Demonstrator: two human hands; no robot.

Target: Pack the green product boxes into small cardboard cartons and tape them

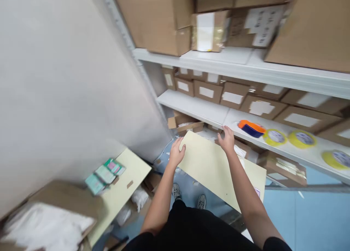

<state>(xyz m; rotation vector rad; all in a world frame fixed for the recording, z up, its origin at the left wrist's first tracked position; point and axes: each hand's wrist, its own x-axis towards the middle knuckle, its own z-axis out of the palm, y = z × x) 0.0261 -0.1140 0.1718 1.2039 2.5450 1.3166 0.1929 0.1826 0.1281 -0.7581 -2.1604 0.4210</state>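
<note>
My left hand (177, 153) is at the left end of a cream tabletop (207, 163), close to its corner, thumb and fingers apart. Above the far side of the same top, near the front lip of the shelf, my right hand (226, 140) has its fingers spread. Neither hand shows anything in it. To the right of my right hand, an orange and dark blue item (251, 129) lies on the shelf, its kind blurred. A roll of yellow tape (275, 137) sits beside it, and two further yellow rolls lie farther right.
White shelving (197, 107) carries several cardboard boxes (232, 94). A second cream table (131, 171) at left bears green packets (105, 174); a carton (68, 198) with white material (46, 225) stands nearby. An open carton (188, 121) sits under the shelf.
</note>
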